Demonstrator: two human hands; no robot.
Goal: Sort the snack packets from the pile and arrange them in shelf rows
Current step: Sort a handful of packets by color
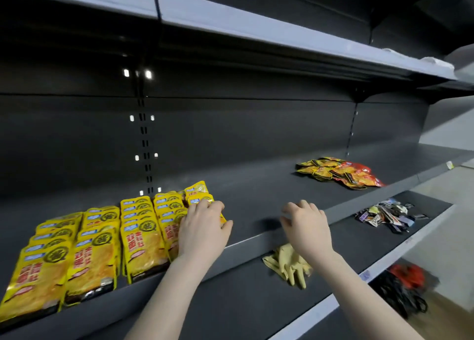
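We see the sorted yellow snack packets (pixel 92 247) in the lower left of the frame, laid in overlapping rows running front to back on the dark middle shelf (pixel 256 198). At the right end of these rows, near the centre of the frame, our left hand (pixel 202 233) rests on the rightmost row, its fingers curled over the edge of a yellow packet (pixel 198 202) and its thumb against that packet's right side. Our right hand (pixel 305 226) hovers just right of centre above the shelf's front edge, its fingers loosely bent and holding nothing.

The unsorted pile (pixel 338 173) of yellow and red packets lies in the right middle of the frame, on the same shelf and well apart from the rows.

On the lower shelf (pixel 243 301), a pair of pale yellow rubber gloves (pixel 288 265) lies under our right wrist. Farther right sits a heap of small dark and white wrappers (pixel 387 215). In the lower right corner we make out a red and black bundle (pixel 405 285), too blurred to identify. A grey upper shelf (pixel 256 29) crosses the top of the frame.
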